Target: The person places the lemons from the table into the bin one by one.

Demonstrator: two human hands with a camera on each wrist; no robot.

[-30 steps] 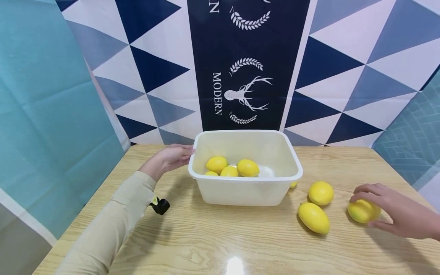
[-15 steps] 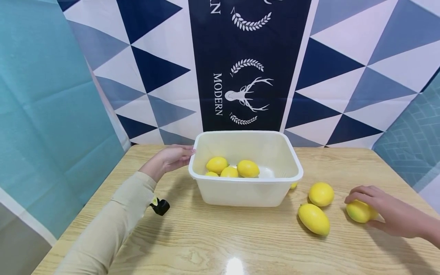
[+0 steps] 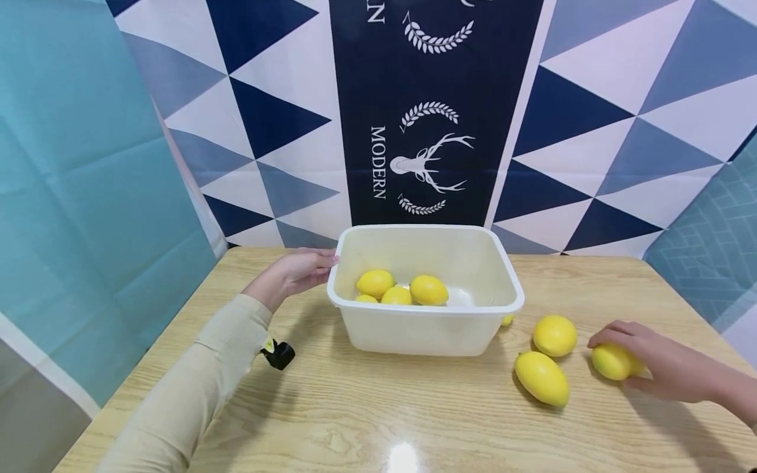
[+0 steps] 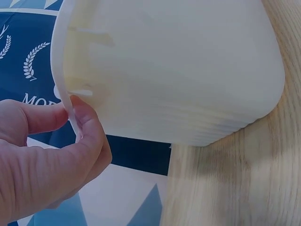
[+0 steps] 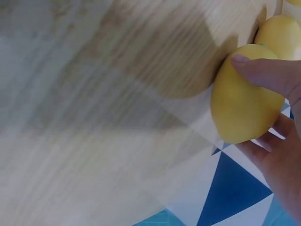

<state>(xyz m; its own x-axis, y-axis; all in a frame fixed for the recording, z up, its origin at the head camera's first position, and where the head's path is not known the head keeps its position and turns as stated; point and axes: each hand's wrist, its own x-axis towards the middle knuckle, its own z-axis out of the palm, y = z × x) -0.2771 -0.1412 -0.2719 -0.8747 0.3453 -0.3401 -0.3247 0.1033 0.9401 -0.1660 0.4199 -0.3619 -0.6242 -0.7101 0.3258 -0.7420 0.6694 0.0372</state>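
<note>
A white plastic bin (image 3: 414, 332) stands on the wooden table with several lemons inside, one of them a lemon (image 3: 428, 290) near its middle. My left hand (image 3: 298, 270) pinches the bin's left rim between thumb and fingers, plain in the left wrist view on the rim (image 4: 57, 52). At the right, my right hand (image 3: 662, 361) grips a lemon (image 3: 612, 361), thumb on one side and fingers on the other. The right wrist view shows this lemon (image 5: 244, 103) close up, low over or on the table; which, I cannot tell.
Two loose lemons, a rounder lemon (image 3: 554, 335) and a longer lemon (image 3: 541, 378), lie between the bin and my right hand. Another lemon (image 3: 507, 320) is partly hidden behind the bin's right corner. A patterned cloth (image 3: 284, 125) hangs behind the table (image 3: 331, 407).
My right hand has closed round the lemon and shifted slightly left with it. My left hand stays on the bin's rim. The view has drifted a little.
</note>
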